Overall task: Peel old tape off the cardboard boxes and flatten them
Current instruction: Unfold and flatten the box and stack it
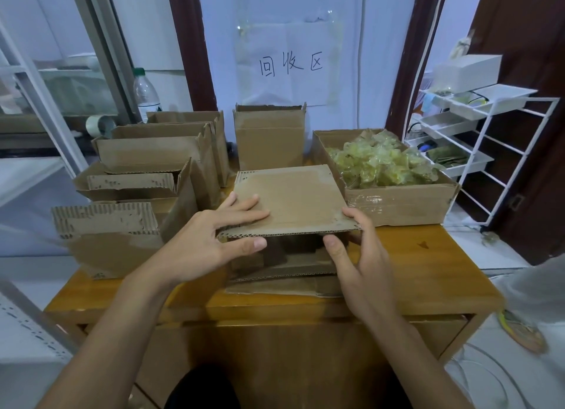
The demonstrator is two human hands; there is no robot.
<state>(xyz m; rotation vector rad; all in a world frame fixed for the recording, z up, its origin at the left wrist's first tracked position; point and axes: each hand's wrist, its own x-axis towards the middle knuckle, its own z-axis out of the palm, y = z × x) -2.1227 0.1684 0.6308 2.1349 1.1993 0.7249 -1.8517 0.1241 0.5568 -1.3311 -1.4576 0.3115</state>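
Left hand (214, 234): fingers spread flat along the top of a flattened cardboard box (290, 199), thumb curled beneath its near edge, pinching the near left corner. Right hand (356, 249): fingers curled over the near right corner, thumb beneath, gripping the same piece. The flattened cardboard box was held level above the middle of the wooden worktop (428, 274), its corrugated near edge facing the camera, dull tape residue along its margins.

Directly below it: a low stack of flattened cardboard (284, 274), lying on the worktop.

To the left: a group of open cardboard boxes (146, 170), standing close together in rows, several with torn corrugated flaps; the nearest one sat at the worktop's left edge.

Behind the held piece: one upright open box (269, 136), set against the wall.

To the right: a wide shallow box (397, 204), glossy tape across its front, filled with crumpled yellowish peeled tape (382, 161).

Rear wall: a taped paper sign (290, 65) bearing three handwritten characters.

Rear left: a clear plastic bottle (146, 95) with a green cap, and a roll of tape (99, 124) beside it.

Far right: a white wire rack (477, 139) carrying shallow trays.
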